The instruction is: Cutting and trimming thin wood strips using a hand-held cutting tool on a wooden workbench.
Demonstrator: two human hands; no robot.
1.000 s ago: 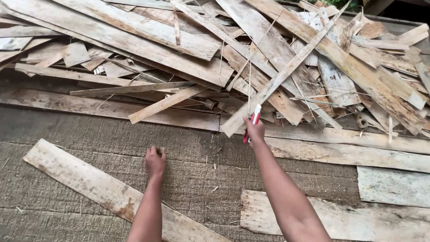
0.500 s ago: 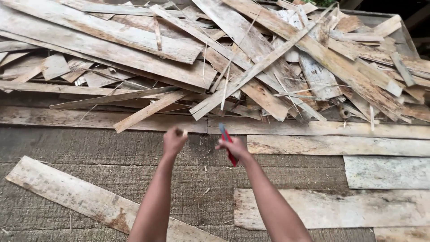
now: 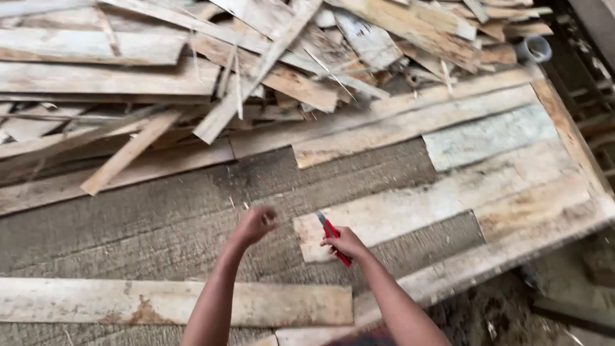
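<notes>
The right hand (image 3: 347, 243) is closed around a small red-handled tool with a short grey metal tip (image 3: 333, 237), gripped low on the handle so the tip angles up and to the left, free of the fingers. That grip keeps the working end clear and aimed toward the other hand. The tool hangs in the air just over the near end of a pale, weathered flat wooden plank (image 3: 410, 208) that lies on the grey, rough-grained wooden floor (image 3: 160, 224).

The left hand (image 3: 255, 224) is to the left of the tool, close but not touching it, with the fingers curled loosely inward. It is blurred, and I cannot tell whether it pinches anything small.

Beyond the pale plank, farther from the person, a big jumbled heap of broken, splintered wooden boards and slats (image 3: 256, 70) covers the floor, pieces crossing each other at all angles as if thrown down rather than stacked. A long, rust-stained pale board (image 3: 173, 304) lies flat nearer the person than the pale plank, under the left forearm.
</notes>
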